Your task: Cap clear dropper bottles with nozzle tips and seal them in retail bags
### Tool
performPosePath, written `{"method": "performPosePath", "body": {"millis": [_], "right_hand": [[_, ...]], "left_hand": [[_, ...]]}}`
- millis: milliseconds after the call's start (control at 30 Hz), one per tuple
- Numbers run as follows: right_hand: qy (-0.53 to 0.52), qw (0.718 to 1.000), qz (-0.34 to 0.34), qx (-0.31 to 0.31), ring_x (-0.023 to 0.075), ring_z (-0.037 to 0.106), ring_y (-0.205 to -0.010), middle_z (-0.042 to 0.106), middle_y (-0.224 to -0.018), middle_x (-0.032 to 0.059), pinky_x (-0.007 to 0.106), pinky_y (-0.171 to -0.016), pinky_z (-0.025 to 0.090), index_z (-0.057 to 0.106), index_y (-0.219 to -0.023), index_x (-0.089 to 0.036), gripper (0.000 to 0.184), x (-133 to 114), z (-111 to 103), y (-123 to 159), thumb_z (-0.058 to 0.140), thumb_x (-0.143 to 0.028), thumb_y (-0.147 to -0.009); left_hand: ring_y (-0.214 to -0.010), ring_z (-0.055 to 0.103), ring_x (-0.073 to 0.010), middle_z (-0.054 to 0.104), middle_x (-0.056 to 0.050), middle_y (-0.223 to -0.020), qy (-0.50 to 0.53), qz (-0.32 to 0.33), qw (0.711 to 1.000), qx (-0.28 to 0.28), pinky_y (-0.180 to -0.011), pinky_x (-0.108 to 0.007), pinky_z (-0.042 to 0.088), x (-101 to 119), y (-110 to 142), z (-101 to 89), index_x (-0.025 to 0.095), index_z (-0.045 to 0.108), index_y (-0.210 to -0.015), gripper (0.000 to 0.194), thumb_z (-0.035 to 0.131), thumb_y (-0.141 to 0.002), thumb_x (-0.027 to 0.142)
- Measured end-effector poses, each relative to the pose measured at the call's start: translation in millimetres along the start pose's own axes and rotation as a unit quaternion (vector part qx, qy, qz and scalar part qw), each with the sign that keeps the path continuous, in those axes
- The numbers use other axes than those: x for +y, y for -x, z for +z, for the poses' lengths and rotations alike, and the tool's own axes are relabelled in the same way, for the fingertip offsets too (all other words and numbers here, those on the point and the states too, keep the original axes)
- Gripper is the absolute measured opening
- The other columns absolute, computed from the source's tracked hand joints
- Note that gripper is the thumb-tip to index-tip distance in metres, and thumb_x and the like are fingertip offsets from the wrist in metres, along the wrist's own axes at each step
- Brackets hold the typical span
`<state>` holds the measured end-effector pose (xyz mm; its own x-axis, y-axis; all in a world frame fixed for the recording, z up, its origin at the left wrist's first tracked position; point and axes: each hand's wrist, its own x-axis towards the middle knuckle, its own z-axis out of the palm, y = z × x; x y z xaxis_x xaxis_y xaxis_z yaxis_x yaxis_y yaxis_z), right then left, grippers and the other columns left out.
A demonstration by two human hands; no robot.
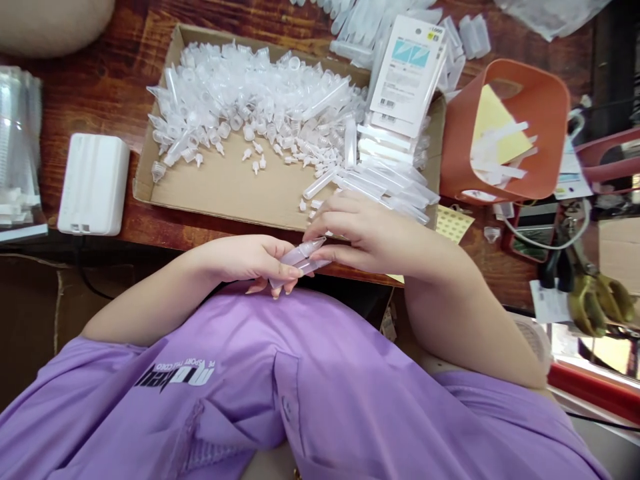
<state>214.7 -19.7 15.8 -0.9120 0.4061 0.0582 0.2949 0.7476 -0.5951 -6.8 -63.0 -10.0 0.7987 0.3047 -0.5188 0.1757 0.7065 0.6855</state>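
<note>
The left hand (265,260) is clamped on clear plastic tubes (296,257), thumb across them, just in front of the purple shirt (320,360). Their far ends slant toward the right hand (353,230), whose thumb and fingers curl around the upper tube's pointed tip; whether they actually pinch it is hard to tell. The hands are close together, with the tubes between them, by the near edge of the cardboard tray (220,190) on the wooden bench (135,30).
</note>
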Motion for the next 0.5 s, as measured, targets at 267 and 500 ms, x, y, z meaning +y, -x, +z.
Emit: {"method": "performPosePath", "body": {"millis": [267,500], "right_hand": [[-0.002,0.998,-0.019,0.06,0.0175,0.056,-0.088,0.064,-0.096,0.0086,0.029,-0.079,0.042,0.064,-0.104,-0.015,0.036,-1,3,27,0.05,-0.047,-0.098],[0.057,0.994,-0.029,0.089,0.0154,0.05,-0.074,0.059,-0.077,0.0053,0.029,-0.074,0.039,0.061,-0.082,-0.015,0.04,-3,9,39,0.036,-0.037,-0.103]], "left_hand": [[-0.05,0.047,-0.0076,0.056,-0.001,-0.066,-0.12,-0.027,0.992,-0.004,-0.042,-0.018,0.032,15,-8,13.9,0.014,0.058,-0.074,0.034,0.064,-0.084,0.046],[-0.048,0.044,-0.0081,0.055,0.001,-0.064,-0.253,-0.066,0.964,0.04,-0.043,-0.02,0.034,29,-17,30.1,0.017,0.053,-0.078,0.026,0.055,-0.089,0.04]]}}
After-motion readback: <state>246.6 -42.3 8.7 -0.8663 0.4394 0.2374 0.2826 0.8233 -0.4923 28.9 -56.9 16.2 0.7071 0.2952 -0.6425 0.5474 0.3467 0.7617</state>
